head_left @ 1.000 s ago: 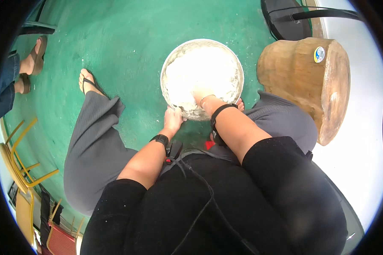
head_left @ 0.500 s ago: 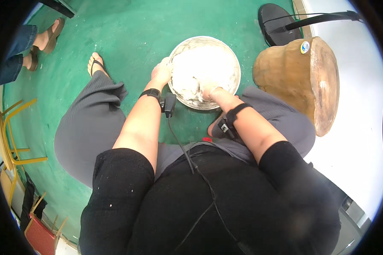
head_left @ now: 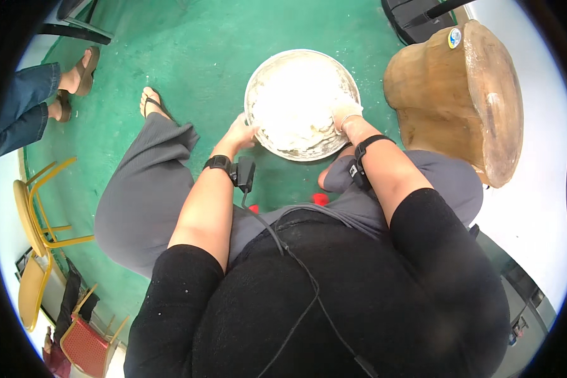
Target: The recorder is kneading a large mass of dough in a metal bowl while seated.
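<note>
A wide round metal basin point(head_left: 263, 140) stands on the green floor between my legs. It holds a white, flour-like mass point(head_left: 299, 104), lumpy and doughy along its near right edge and washed out by glare elsewhere. At the basin's near left rim is my left hand point(head_left: 239, 134), its fingers closed around the edge and slightly smeared. My right hand point(head_left: 346, 114) reaches over the right rim, its fingers in or against the white mass. Glare and white coating hide how those fingers are bent. Each forearm wears a black strap with a small device.
A brown wooden stump stool point(head_left: 431, 88) stands to the right, by a white surface. Beyond it lies a black stand base point(head_left: 416, 22). Yellow-framed chairs point(head_left: 34, 220) and a red seat point(head_left: 87, 346) are at left. Another person's sandalled feet point(head_left: 75, 79) are at far left.
My right hand has moved from the near middle of the white mass to the basin's right side. My left hand has slid nearer along the left rim. The view has shifted slightly.
</note>
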A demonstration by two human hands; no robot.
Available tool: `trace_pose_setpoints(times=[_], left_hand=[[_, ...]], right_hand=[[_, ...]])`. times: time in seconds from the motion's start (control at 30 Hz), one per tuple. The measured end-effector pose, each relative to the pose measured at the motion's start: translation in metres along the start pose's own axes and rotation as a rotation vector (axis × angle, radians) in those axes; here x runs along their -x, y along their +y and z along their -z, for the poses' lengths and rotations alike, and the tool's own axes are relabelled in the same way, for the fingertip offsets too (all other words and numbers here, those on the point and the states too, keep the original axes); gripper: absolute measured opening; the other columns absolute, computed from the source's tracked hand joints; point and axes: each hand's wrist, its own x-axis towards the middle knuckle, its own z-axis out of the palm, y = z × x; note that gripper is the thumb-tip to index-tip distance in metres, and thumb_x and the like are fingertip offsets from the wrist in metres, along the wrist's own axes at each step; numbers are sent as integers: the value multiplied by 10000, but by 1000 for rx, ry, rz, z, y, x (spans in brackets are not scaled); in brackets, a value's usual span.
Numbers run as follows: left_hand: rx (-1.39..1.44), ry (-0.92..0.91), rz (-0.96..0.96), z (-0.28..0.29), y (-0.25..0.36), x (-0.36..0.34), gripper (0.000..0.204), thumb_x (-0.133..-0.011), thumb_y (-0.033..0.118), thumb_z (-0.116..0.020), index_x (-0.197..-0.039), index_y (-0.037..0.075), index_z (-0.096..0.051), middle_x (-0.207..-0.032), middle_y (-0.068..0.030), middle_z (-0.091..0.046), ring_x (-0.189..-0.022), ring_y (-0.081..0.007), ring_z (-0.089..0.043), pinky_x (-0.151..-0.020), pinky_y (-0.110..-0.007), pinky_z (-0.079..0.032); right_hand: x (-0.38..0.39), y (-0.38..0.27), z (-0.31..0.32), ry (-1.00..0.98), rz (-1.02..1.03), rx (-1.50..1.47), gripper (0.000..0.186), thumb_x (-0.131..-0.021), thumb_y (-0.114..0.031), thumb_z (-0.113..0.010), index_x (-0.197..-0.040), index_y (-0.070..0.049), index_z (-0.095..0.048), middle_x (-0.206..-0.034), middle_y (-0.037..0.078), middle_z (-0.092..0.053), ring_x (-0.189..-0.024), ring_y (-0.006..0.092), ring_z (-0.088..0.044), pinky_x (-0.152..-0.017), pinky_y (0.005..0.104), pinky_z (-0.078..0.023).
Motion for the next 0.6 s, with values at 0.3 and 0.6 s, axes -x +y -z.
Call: trace_pose_setpoints(times=[0.3, 0.6], left_hand=[[1, 585, -307, 15, 12, -58, 399, -776, 296, -561, -1086, 44, -554, -849, -134, -609, -787, -210, -573, -746, -297, -431], [78, 625, -399, 17, -10, -68, 298, -861, 190, -453, -1040, -21, -562, -996, -105, -600, -902, -180, -554, -803, -282, -415]], right_hand=[[-30, 10, -11, -50, 62, -49, 272, -643, -102, -605, -914, -86, -615, -949, 138, -588, -923, 285, -551, -788, 357, -446], [-64, -13, 3, -295, 35, -46, 230, -716, -163, -520, -900, -68, -621, -931, 143, -604, -872, 276, -578, -773, 359, -442]])
